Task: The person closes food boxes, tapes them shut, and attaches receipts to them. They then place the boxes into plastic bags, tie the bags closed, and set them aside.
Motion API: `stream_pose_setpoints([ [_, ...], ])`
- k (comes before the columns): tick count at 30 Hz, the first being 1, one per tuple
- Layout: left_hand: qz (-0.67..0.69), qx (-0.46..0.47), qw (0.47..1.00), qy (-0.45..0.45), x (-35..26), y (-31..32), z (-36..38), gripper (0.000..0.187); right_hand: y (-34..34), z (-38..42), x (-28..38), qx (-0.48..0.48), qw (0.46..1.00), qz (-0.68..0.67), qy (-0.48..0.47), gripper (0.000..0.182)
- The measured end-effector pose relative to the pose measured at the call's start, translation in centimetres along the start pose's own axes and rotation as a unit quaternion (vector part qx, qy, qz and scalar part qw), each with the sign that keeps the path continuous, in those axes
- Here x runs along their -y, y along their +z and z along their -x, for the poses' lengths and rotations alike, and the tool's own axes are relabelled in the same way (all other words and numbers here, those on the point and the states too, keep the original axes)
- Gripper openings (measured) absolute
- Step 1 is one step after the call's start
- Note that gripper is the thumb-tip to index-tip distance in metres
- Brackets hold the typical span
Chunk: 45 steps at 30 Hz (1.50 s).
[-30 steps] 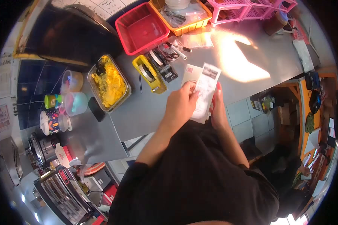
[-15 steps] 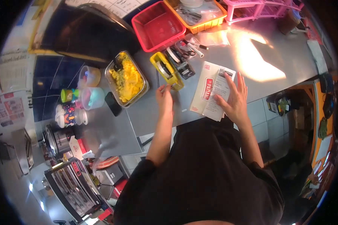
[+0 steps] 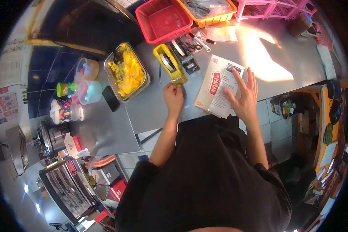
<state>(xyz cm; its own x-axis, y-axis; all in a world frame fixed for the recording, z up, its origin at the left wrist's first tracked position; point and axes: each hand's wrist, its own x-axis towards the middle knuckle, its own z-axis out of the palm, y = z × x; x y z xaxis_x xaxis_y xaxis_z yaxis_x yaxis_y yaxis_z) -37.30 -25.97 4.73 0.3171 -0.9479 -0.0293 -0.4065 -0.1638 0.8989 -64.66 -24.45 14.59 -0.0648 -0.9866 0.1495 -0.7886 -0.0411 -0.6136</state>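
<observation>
The left hand's [image 3: 173, 97] fingers pinch together at the near end of the yellow plastic tape dispenser [image 3: 169, 69], though whether they grip tape I cannot tell. The right hand's [image 3: 244, 98] fingers lie spread flat, gripping nothing, pressing the white printed receipt [image 3: 225, 89] onto the white paper envelope with red lettering [image 3: 208, 86], which rests on the grey metal table [image 3: 151, 110] just right of the dispenser.
</observation>
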Motion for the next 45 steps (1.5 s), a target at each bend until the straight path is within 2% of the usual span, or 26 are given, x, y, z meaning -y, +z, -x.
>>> stream_pose_setpoints([
  [2,-0.218,0.010,0.973,0.071,0.0,-0.7,-0.2,0.023,0.0,-0.4,-0.3,-0.009,1.000,0.029,0.003,0.073],
  [6,-0.112,0.164,0.978,0.059,-11.3,-1.6,-0.6,0.029,-0.6,-0.7,0.3,-0.008,0.999,0.012,0.033,0.081],
  [7,-0.109,0.168,0.978,0.057,-14.3,-1.4,-0.8,0.029,-0.8,-0.8,0.5,-0.005,0.999,-0.017,0.050,0.083],
  [9,-0.029,0.351,0.927,0.127,-18.5,-0.4,-2.3,0.027,-0.8,-0.8,0.1,-0.013,0.999,-0.009,0.039,0.088],
  [10,-0.026,0.348,0.928,0.129,-19.1,0.7,-3.2,0.027,-0.9,-0.8,0.1,-0.012,0.999,0.000,0.041,0.089],
  [12,-0.078,0.413,0.870,0.257,-20.4,4.0,-4.8,0.031,-0.9,-0.8,0.1,-0.015,0.999,0.009,0.040,0.089],
  [13,-0.078,0.411,0.870,0.262,-21.2,5.2,-5.5,0.031,-0.8,-0.8,0.0,-0.013,0.999,0.018,0.040,0.089],
  [15,-0.354,0.437,0.804,0.192,-22.6,7.2,-6.8,0.033,-1.0,-0.8,0.0,-0.018,0.999,0.027,0.042,0.089],
  [19,-0.396,0.501,0.755,0.149,-23.9,8.2,-8.6,0.042,-1.1,-0.7,0.5,-0.002,0.996,0.058,0.073,0.088],
  [21,-0.455,0.443,0.756,0.159,-24.5,8.0,-8.3,0.046,-1.3,-0.5,0.7,0.002,0.995,0.065,0.077,0.088],
  [22,-0.479,0.371,0.770,0.201,-24.0,7.6,-7.7,0.052,-1.3,-0.5,0.9,0.003,0.994,0.076,0.080,0.088],
  [23,-0.479,0.371,0.769,0.204,-23.9,7.0,-7.3,0.052,-1.4,-0.6,1.0,0.004,0.993,0.085,0.083,0.088],
  [25,-0.472,0.352,0.796,0.141,-23.6,4.8,-6.8,0.052,-1.5,-0.5,0.9,0.007,0.993,0.082,0.083,0.088],
  [27,-0.463,0.395,0.791,0.059,-21.7,1.2,-7.0,0.048,-1.5,-0.6,0.9,0.008,0.994,0.074,0.085,0.089],
  [29,-0.348,0.331,0.877,0.007,-16.6,-2.9,-6.5,0.045,-1.5,-0.6,0.9,0.008,0.994,0.072,0.076,0.092],
  [30,-0.353,0.326,0.877,0.002,-12.1,-3.2,-6.5,0.045,-1.4,-0.7,0.9,0.012,0.995,0.065,0.073,0.092],
  [31,-0.217,0.153,0.964,-0.027,-6.7,-3.3,-6.1,0.043,-1.2,-0.6,0.9,-0.001,0.996,0.046,0.078,0.094],
  [32,-0.068,-0.035,0.996,-0.053,-3.8,-3.4,-5.5,0.041,-1.0,-0.7,0.8,-0.012,0.996,0.029,0.081,0.096],
  [33,-0.069,-0.049,0.994,-0.063,-4.3,-3.3,-4.8,0.041,-0.8,-0.7,0.5,-0.001,0.997,0.027,0.068,0.096],
  [35,0.133,0.005,0.944,-0.301,-6.1,-2.4,-4.1,0.033,-0.4,-0.5,0.1,-0.081,0.997,-0.002,0.015,0.098],
  [36,0.139,-0.008,0.941,-0.309,-5.8,-2.0,-4.4,0.033,-0.5,-0.5,0.4,-0.087,0.996,0.014,0.012,0.097],
  [38,0.267,0.072,0.891,-0.361,-5.3,-1.4,-5.2,0.033,-0.3,-0.5,0.4,-0.088,0.996,0.010,-0.010,0.096],
  [42,0.340,0.068,0.890,-0.298,-3.2,-0.9,-3.9,0.031,-0.2,-0.5,0.3,-0.086,0.996,-0.005,0.003,0.095],
  [43,0.337,0.040,0.909,-0.244,-2.1,-0.2,-2.4,0.028,-0.2,-0.7,0.4,-0.090,0.996,-0.004,0.008,0.095],
  [44,0.332,0.013,0.924,-0.192,-1.0,0.3,-1.5,0.025,-0.3,-0.6,0.6,-0.099,0.995,-0.023,0.004,0.087],
  [45,0.329,0.020,0.924,-0.196,0.2,0.4,-1.4,0.025,-0.2,-0.4,0.6,-0.107,0.993,-0.041,0.000,0.078],
])
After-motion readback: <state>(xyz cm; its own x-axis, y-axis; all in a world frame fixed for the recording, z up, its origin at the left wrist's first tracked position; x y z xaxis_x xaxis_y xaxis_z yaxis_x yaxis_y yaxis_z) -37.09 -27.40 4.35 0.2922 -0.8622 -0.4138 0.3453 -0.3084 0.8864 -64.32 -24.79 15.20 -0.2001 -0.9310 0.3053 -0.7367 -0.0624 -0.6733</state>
